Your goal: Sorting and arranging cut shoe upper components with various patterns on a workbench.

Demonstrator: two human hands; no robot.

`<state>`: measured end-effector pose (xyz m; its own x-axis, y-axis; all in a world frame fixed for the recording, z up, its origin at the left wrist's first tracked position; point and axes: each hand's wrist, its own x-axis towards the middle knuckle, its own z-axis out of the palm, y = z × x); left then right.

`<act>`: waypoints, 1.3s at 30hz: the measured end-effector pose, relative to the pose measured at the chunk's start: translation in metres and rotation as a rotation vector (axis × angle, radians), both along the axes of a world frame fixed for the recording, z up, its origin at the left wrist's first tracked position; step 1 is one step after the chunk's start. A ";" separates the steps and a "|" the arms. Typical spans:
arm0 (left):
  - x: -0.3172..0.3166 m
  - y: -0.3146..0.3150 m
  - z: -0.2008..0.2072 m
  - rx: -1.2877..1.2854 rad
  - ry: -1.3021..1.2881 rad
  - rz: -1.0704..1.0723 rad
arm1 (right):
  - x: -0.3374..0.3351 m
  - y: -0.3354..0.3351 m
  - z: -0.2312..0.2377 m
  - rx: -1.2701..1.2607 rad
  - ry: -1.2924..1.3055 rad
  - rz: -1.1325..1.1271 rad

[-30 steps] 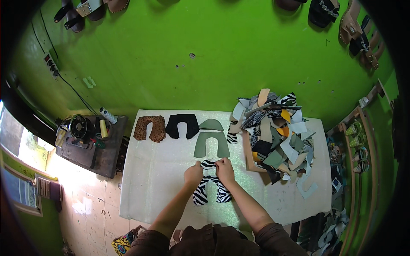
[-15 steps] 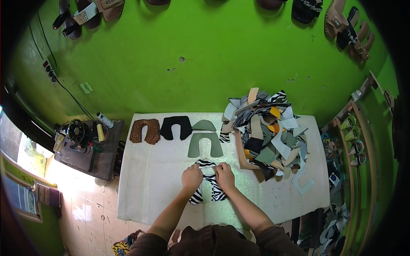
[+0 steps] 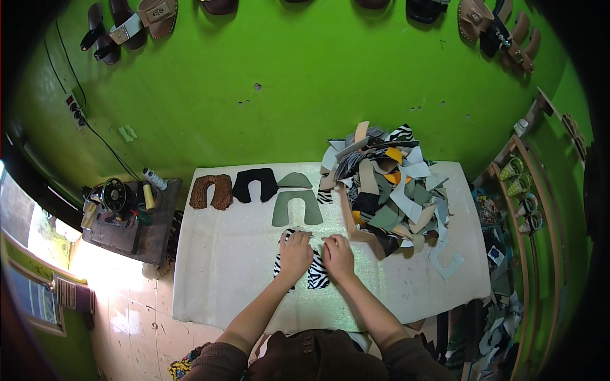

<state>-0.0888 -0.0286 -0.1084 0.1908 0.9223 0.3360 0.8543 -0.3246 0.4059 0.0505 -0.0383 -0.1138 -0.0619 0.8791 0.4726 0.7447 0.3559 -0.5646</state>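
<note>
Black-and-white zebra-print pieces [image 3: 318, 277] lie on the table in front of me, partly hidden by my hands. My left hand [image 3: 295, 255] rests over their upper part with its fingers laid out flat. Close to their right edge is my right hand [image 3: 337, 255], fingers bent but apart, with nothing visible in them. Just beyond my hands sits a green U-shaped piece [image 3: 297, 203], and a small green curved piece [image 3: 295, 180] is behind it. Farther left are a black U-shaped piece [image 3: 255, 180] and a brown leopard-print one [image 3: 211, 187].
A heaped box [image 3: 359, 235] of mixed scraps stands on the white table [image 3: 216, 273] to the right, with a pale U-shaped scrap [image 3: 448, 259] beside it. A sewing machine [image 3: 114, 203] is at left. Sandals [image 3: 157, 18] hang on the green wall; a wooden rack [image 3: 508, 149] stands at right.
My left hand has gone from gripping the small zebra-print piece to lying flat over it. My right hand has let go of its edge. The whole view has shifted slightly.
</note>
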 end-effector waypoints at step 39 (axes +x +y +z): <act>0.107 0.096 0.107 -0.782 -0.895 -0.666 | 0.178 0.031 0.118 -0.515 1.116 0.293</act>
